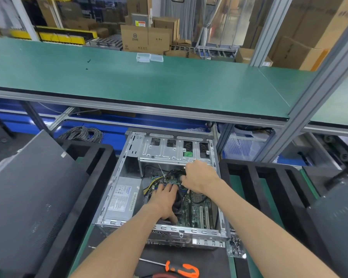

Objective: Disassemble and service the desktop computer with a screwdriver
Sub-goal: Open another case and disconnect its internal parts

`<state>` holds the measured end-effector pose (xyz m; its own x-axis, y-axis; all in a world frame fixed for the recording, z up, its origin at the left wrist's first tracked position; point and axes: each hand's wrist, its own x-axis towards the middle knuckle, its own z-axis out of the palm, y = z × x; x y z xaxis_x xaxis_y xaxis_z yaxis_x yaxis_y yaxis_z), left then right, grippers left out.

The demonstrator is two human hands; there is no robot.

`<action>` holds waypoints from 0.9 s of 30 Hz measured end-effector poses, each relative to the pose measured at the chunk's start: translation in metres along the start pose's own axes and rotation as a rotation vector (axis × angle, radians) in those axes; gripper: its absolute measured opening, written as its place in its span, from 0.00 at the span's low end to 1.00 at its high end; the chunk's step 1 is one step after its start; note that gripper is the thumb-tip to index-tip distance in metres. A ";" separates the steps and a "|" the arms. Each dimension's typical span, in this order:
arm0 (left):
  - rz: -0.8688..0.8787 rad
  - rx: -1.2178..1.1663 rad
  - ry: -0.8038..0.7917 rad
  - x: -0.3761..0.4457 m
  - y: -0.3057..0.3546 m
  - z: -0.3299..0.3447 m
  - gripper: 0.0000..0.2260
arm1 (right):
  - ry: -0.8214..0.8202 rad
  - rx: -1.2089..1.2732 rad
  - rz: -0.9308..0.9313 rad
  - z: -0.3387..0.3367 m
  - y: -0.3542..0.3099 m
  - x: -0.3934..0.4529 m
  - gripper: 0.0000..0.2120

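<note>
Desktop computer (161,189) lying on its side, open, on the green counter (237,189) between two black foam trays (92,177), side panel already off. Sitting under the long green upper shelf (129,81). Looking down into the chassis: silver power supply (122,199) at left, drive cage (175,150) at the far end, motherboard (199,211) at right. Reaching in with both hands, no tool. Left hand (164,201) resting flat over the CPU fan area, fingers spread, apparently steadying. Right hand (199,177) curling round the black cable bundle (173,173) below the drive cage; exact pinch point hidden by the knuckles. Judging the step as unplugging or freeing internal cables ahead of pulling components, so early-to-mid teardown. Next move probably needing a straight pull on the connector, not the wires, with any latch released first and the board kept braced. Orange-handled screwdriver (169,266) lying idle on the counter near the front edge, well apart from both hands. Small bag of screws (235,246) lying just beside the chassis corner at right.
</note>
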<state>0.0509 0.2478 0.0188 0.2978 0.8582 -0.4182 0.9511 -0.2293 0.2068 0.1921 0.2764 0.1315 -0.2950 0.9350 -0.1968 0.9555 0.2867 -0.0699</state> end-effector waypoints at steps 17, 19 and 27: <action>0.004 -0.057 0.079 -0.005 0.000 -0.007 0.47 | -0.037 0.026 -0.103 -0.006 0.001 -0.011 0.14; -0.001 -0.055 0.078 -0.007 0.000 -0.009 0.45 | -0.081 0.044 -0.076 -0.005 0.003 -0.011 0.16; 0.014 -0.024 0.102 -0.010 0.002 -0.009 0.50 | -0.121 -0.011 -0.419 -0.010 -0.004 -0.016 0.09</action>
<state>0.0491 0.2432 0.0312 0.2996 0.8977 -0.3232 0.9445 -0.2313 0.2331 0.1927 0.2627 0.1447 -0.6559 0.7062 -0.2666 0.7525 0.6393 -0.1581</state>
